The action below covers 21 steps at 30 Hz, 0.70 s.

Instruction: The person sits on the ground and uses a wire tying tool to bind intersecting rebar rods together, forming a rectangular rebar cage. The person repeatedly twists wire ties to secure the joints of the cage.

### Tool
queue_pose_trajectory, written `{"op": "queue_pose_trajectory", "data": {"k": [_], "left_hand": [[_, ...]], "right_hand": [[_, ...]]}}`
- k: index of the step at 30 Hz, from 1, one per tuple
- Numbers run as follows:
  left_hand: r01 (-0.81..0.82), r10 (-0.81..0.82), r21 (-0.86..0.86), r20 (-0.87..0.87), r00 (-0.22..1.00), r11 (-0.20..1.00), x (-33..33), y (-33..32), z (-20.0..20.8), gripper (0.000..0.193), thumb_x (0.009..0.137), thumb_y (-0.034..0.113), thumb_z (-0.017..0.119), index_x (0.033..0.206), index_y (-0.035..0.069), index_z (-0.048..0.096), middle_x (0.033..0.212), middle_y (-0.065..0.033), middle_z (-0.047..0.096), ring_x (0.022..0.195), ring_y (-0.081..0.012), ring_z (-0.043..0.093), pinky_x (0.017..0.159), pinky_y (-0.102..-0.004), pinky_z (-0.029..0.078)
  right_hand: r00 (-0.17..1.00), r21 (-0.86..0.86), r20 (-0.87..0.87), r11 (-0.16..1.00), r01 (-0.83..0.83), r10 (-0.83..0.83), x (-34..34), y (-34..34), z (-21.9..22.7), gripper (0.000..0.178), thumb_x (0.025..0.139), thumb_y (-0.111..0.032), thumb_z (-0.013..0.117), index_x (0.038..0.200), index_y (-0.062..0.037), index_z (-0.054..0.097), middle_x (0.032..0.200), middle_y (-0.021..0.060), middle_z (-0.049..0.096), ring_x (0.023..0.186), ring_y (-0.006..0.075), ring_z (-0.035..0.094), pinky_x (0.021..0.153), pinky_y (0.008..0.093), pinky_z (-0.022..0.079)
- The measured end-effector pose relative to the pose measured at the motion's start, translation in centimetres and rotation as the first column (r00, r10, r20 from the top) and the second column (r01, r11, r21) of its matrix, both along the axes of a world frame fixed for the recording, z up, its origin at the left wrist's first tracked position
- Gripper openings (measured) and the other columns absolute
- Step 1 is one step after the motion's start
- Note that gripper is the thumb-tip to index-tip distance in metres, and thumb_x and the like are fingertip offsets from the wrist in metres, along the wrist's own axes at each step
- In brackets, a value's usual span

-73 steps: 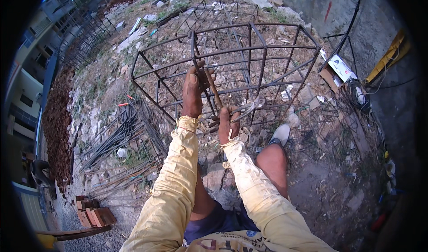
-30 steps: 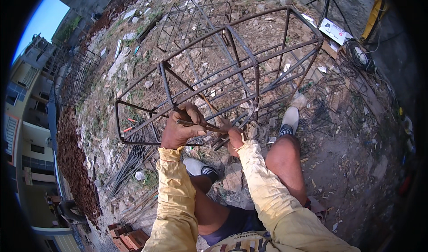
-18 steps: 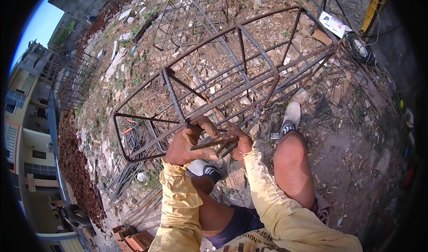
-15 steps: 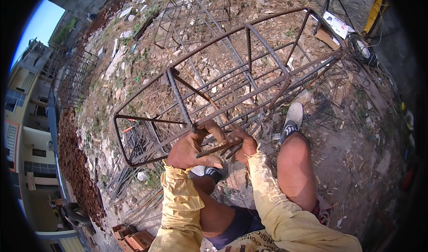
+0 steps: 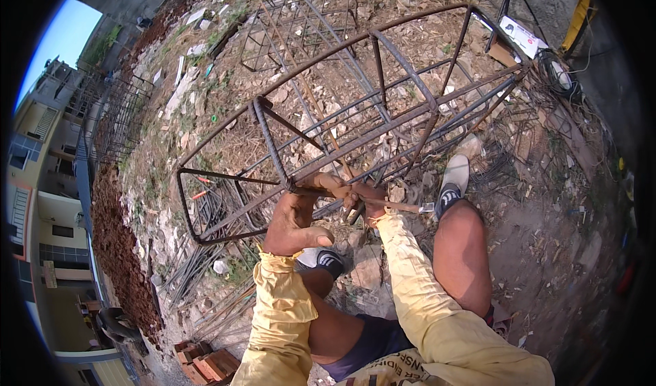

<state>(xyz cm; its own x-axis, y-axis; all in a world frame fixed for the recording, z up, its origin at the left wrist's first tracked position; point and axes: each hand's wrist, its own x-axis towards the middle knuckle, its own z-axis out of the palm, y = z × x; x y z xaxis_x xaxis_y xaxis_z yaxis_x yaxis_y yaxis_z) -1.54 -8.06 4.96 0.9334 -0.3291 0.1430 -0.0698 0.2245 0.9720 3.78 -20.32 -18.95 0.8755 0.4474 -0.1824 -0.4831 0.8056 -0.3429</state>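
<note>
A long rebar cage (image 5: 362,137) of rusty bars and bent stirrups stands tilted in front of me. At its near lower bar my two hands meet. My left hand (image 5: 292,215) has its thumb stretched out apart, while its fingers reach over beside the bar to the right hand's fingertips. My right hand (image 5: 371,201) is closed round a thin rusty rod-like metal tool (image 5: 403,206), whose light-coloured end sticks out to the right. A short dark bar end shows under that hand. Whatever the fingertips touch at the bar is hidden.
Rubble and dry grass cover the ground. Another rebar cage (image 5: 301,27) lies beyond, near a tripod (image 5: 506,0) and a white box (image 5: 521,37). Loose rods (image 5: 188,277) lie at left, bricks (image 5: 205,364) at lower left. My shoe (image 5: 456,174) is right of the cage.
The rod-like tool has swung from pointing left across my hands to pointing right. My left thumb has moved slightly left and up, away from the tool. The cage appears to stay in place.
</note>
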Motion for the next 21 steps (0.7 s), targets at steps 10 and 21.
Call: {"op": "queue_pose_trajectory", "data": {"k": [10, 21], "left_hand": [[-0.245, 0.241, 0.156, 0.047, 0.969, 0.957, -0.6, -1.2, -0.5, 0.067, 0.068, 0.003, 0.085, 0.126, -0.002, 0.052, 0.125, -0.0129, 0.059, 0.12, -0.0221, 0.053, 0.102, -0.0357, 0.042], [-0.42, 0.393, 0.264, 0.151, 0.907, 0.868, -0.8, -2.4, -0.3, 0.021, 0.101, 0.014, 0.05, 0.115, -0.002, 0.051, 0.101, -0.0125, 0.063, 0.094, -0.0201, 0.063, 0.084, -0.034, 0.051]], "right_hand": [[0.994, -0.423, 0.11, 0.904, 0.056, -0.009, 1.0, 1.1, 0.4, 0.028, 0.09, -0.026, 0.065, 0.077, -0.001, 0.061, 0.063, 0.0081, 0.059, 0.05, 0.016, 0.056, 0.05, 0.0317, 0.047], [0.983, -0.673, 0.186, 0.728, 0.129, -0.002, 1.1, 2.4, 0.1, 0.025, 0.086, -0.024, 0.063, 0.086, 0.001, 0.062, 0.068, 0.0062, 0.06, 0.054, 0.0147, 0.056, 0.047, 0.0328, 0.043]]}}
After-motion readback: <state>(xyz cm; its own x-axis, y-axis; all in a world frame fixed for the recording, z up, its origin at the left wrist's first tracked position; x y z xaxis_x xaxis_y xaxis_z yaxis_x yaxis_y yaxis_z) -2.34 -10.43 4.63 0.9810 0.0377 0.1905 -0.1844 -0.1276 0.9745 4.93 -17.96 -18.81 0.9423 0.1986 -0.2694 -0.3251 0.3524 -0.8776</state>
